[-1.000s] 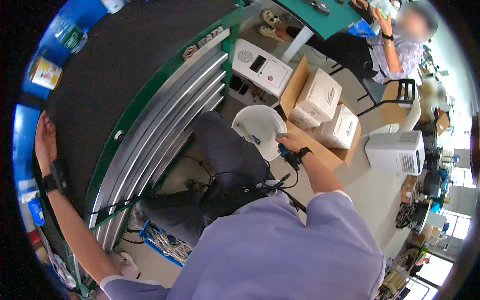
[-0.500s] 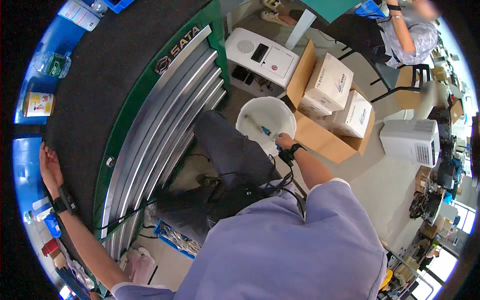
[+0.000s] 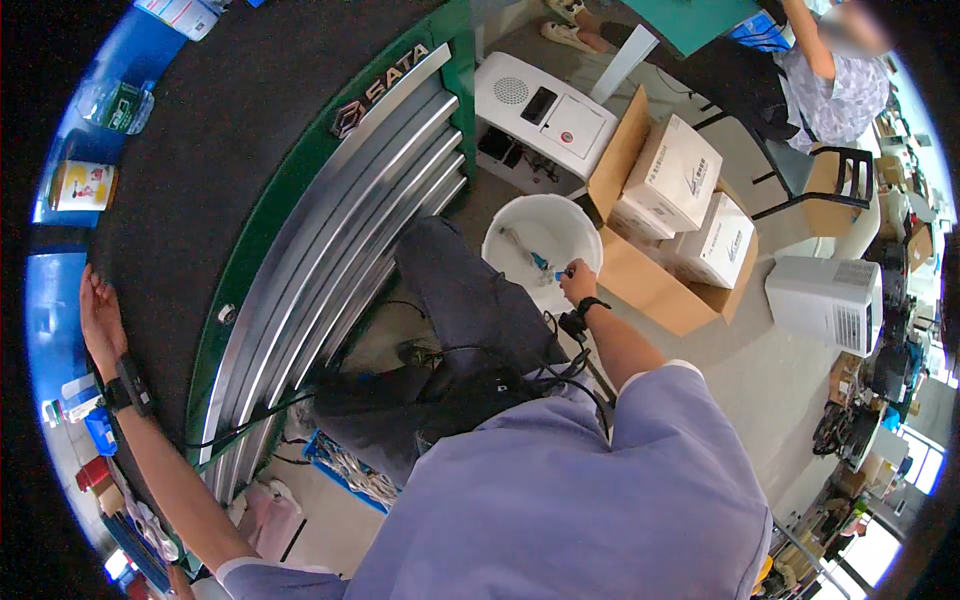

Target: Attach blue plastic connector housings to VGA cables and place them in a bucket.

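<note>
My right hand (image 3: 579, 284) is over the right side of a white bucket (image 3: 500, 222), fingers closed on a small blue piece (image 3: 562, 275) whose kind I cannot make out. Inside the bucket lies another small blue-tipped item (image 3: 540, 261), with a pale, thin part beside it. My left hand (image 3: 101, 318) lies at the left edge of the black-topped tool cabinet (image 3: 200, 200), beside the blue bins. Its fingers are extended and slightly bent, and nothing shows in them.
Right of the bucket stands an open cardboard box (image 3: 655, 290) holding white cartons (image 3: 672, 172). A white machine (image 3: 545, 115) is behind the bucket. A blue basket of metal pieces (image 3: 350, 470) sits by my legs. Another person (image 3: 830, 95) sits at the far right.
The view has shifted slightly, so the bucket and box appear further right. The blue piece at my right fingertips now shows more clearly. My left hand stays at the cabinet's edge.
</note>
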### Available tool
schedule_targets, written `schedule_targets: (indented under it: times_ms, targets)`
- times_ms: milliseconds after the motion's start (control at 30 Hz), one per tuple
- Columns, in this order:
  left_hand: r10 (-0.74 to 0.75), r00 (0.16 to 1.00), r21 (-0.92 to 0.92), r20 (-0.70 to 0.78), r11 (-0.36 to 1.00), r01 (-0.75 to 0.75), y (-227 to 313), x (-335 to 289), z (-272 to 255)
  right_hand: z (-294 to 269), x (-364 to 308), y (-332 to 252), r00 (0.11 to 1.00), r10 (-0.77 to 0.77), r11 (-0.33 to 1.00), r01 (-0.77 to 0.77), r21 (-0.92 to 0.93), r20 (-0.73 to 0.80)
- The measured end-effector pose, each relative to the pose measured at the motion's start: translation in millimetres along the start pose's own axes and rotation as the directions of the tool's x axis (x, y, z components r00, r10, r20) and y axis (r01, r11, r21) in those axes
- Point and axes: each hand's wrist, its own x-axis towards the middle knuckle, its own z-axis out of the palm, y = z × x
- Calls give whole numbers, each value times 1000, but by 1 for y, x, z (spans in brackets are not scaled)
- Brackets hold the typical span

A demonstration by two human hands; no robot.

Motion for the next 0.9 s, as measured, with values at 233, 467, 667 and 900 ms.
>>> schedule_targets:
  times_ms: [233, 467, 667, 900]
  targets:
    - [0, 1000, 52, -22, 999, 1, 7, -10, 4, -1, -7, -17, 1000, 21, 993, -22, -116, -9]
    - [-30, 999, -19, 37, 999, 30, 4, -4, -7, -5, 21, -39, 985, -161, 977, 149, -155, -64]
    - [-19, 1000, -28, 8, 999, 19, 4, -4, 19, -10, 11, -38, 990, -141, 988, 141, -64, -3]
    - [42, 990, -179, -134, 982, -66, 10, -43, 11, -5, -19, 43, 971, 20, 997, -35, 62, 239]
